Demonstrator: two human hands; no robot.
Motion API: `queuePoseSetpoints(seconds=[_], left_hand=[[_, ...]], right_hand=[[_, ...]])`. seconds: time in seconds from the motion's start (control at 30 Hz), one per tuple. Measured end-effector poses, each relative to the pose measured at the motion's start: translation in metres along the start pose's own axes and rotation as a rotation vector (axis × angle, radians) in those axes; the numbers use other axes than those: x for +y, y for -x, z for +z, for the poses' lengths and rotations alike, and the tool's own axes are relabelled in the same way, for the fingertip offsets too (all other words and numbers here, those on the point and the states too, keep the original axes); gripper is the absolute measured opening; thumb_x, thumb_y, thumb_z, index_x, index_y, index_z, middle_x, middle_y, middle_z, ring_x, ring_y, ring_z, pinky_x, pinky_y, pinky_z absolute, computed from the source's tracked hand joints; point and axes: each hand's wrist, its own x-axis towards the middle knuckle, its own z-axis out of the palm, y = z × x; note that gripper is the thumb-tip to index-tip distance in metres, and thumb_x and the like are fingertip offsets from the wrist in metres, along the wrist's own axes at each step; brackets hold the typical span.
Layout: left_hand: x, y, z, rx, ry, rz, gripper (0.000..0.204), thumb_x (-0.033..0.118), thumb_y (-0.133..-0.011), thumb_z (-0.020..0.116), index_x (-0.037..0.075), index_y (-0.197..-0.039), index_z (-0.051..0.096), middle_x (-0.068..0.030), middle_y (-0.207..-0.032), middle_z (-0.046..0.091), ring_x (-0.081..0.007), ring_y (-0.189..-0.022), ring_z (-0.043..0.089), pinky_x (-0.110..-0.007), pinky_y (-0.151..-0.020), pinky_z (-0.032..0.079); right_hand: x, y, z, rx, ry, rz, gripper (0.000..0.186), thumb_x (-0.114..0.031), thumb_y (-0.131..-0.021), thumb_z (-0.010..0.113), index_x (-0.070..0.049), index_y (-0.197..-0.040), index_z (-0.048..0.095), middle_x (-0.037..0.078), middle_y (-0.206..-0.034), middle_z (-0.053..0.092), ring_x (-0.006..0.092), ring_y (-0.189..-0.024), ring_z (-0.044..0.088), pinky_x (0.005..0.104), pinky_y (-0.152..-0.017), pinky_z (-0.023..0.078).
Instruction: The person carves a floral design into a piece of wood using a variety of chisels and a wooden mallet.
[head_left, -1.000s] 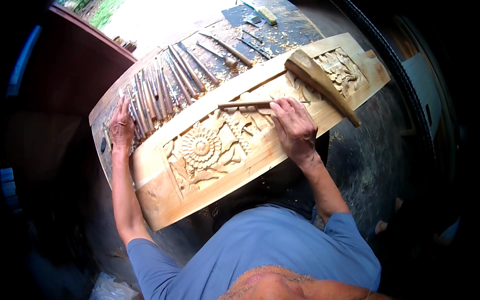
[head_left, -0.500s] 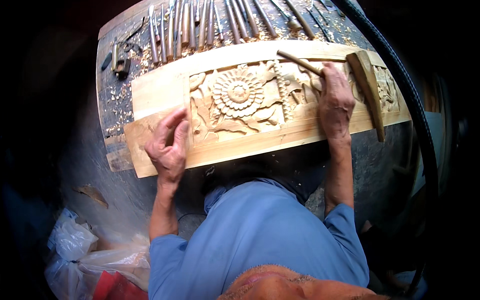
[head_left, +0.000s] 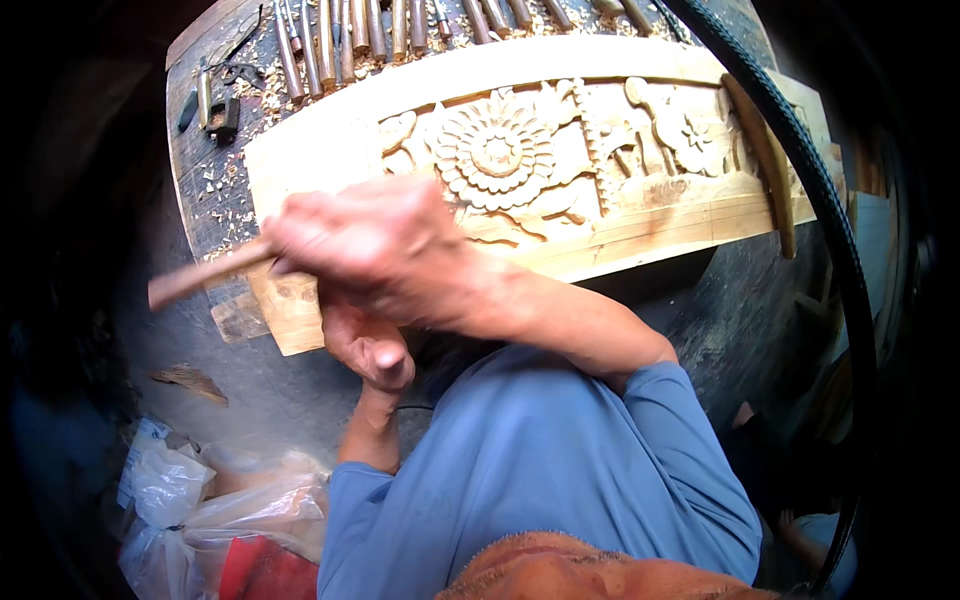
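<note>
Over the left end of a carved wooden panel (head_left: 620, 220), my right hand (head_left: 380, 245) is closed round a wood-handled carving chisel (head_left: 205, 278). Its handle sticks out to the left past the board's end; its blade is hidden. Just beneath and nearer to me is my left hand (head_left: 370, 350), its thumb showing and its other fingers mostly covered by the right hand and blurred. Whether the left hand touches the chisel I cannot tell. A round flower (head_left: 497, 152) and leaves stand in relief on the panel. A curved wooden bar (head_left: 765, 165) lies across its right part.
Several wood-handled chisels (head_left: 325, 45) lie in a row along the far side of the workbench (head_left: 200, 170), among wood shavings. A small dark block tool (head_left: 222, 118) sits at the left. A thick black cable (head_left: 815, 170) arcs down the right. Plastic bags (head_left: 250, 515) lie lower left.
My right hand has swung left from the panel's right half with the chisel, crossing over my left hand. The left hand has drawn slightly nearer to me. The view has shifted a little.
</note>
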Motion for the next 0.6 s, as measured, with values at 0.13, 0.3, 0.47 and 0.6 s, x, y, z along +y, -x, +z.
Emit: queuePoseSetpoints(seconds=[0.13, 0.3, 0.47, 0.6], left_hand=[[0.002, 0.006, -0.006, 0.048, -0.050, -0.056, 0.110, 0.070, -0.083, 0.080, -0.008, -0.152, 0.044, -0.0163, -0.130, 0.067, -0.0240, -0.122, 0.065, -0.037, -0.106, 0.052], [0.001, 0.009, -0.012, 0.081, -0.093, -0.089, 0.113, 0.071, -0.082, 0.080, -0.008, -0.153, 0.042, -0.0160, -0.132, 0.064, -0.0239, -0.125, 0.063, -0.037, -0.108, 0.050], [-0.001, 0.005, -0.013, 0.092, -0.120, -0.106, 0.116, 0.072, -0.080, 0.081, -0.008, -0.154, 0.040, -0.0156, -0.135, 0.062, -0.0239, -0.127, 0.061, -0.038, -0.109, 0.049], [-0.002, 0.004, -0.013, 0.093, -0.131, -0.120, 0.118, 0.073, -0.079, 0.081, -0.007, -0.155, 0.039, -0.0153, -0.137, 0.060, -0.0239, -0.129, 0.059, -0.038, -0.110, 0.047]], right_hand=[[-0.006, 0.004, 0.040, -0.001, 0.000, -0.085, 0.017, -0.013, -0.096, 0.077, -0.010, -0.113, 0.076, 0.006, -0.082, 0.076, 0.0172, -0.065, 0.073, 0.0286, -0.055, 0.058], [-0.008, 0.007, 0.055, 0.023, 0.024, -0.095, 0.017, -0.013, -0.095, 0.078, -0.010, -0.111, 0.076, 0.006, -0.081, 0.075, 0.0179, -0.065, 0.073, 0.0291, -0.055, 0.058], [-0.008, 0.008, 0.056, 0.050, 0.042, -0.074, 0.016, -0.013, -0.094, 0.078, -0.010, -0.110, 0.076, 0.006, -0.080, 0.074, 0.0186, -0.065, 0.073, 0.0297, -0.055, 0.058], [-0.006, 0.011, 0.057, 0.075, 0.061, -0.044, 0.016, -0.014, -0.093, 0.078, -0.010, -0.109, 0.075, 0.006, -0.079, 0.074, 0.0191, -0.065, 0.072, 0.0302, -0.055, 0.058]])
